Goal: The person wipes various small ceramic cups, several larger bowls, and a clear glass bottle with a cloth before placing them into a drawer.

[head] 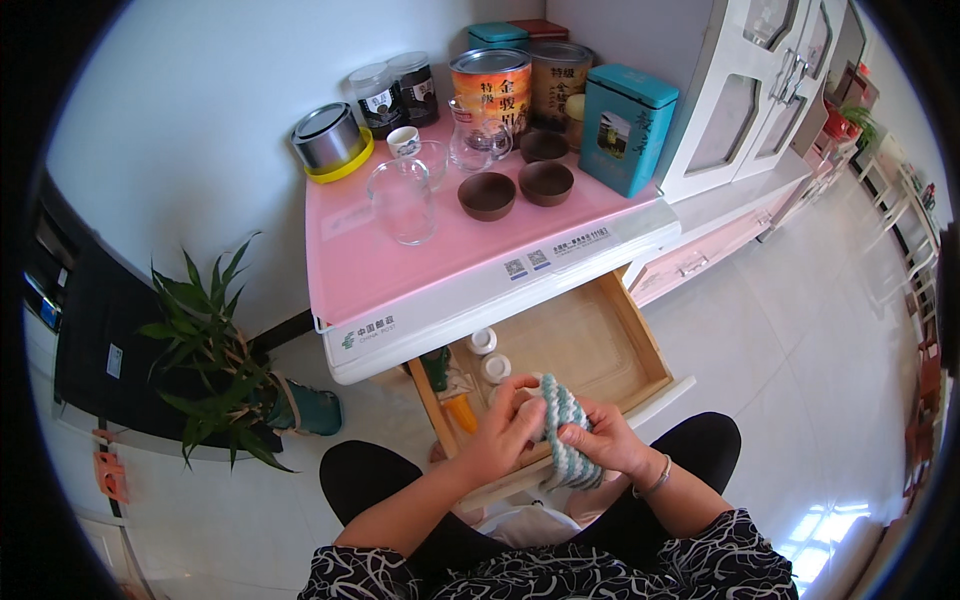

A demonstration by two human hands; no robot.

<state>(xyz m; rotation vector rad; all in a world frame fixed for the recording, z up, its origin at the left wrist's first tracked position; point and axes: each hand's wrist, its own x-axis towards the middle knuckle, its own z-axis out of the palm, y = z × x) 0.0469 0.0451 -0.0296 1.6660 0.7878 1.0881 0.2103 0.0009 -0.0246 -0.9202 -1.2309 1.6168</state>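
Above the front of a pulled-out wooden drawer [660, 371], my right hand [611, 442] grips a green-and-white striped cloth [571, 435], thumb on top. My left hand [510, 427] is at the cloth's left edge, its fingers curled around a pale object that is mostly hidden; I cannot tell what it is. Inside the drawer, two small white round containers [481, 341] lie at the left, beside an orange item [460, 412] and a dark green item [435, 369].
On the pink-covered tabletop [352, 277] stand a clear glass cup [405, 202], a glass pitcher [472, 142], several brown bowls [486, 196], a teal tin [628, 129], larger tins and jars. A potted plant [304, 407] stands left; a white cabinet [727, 120] is at the right.
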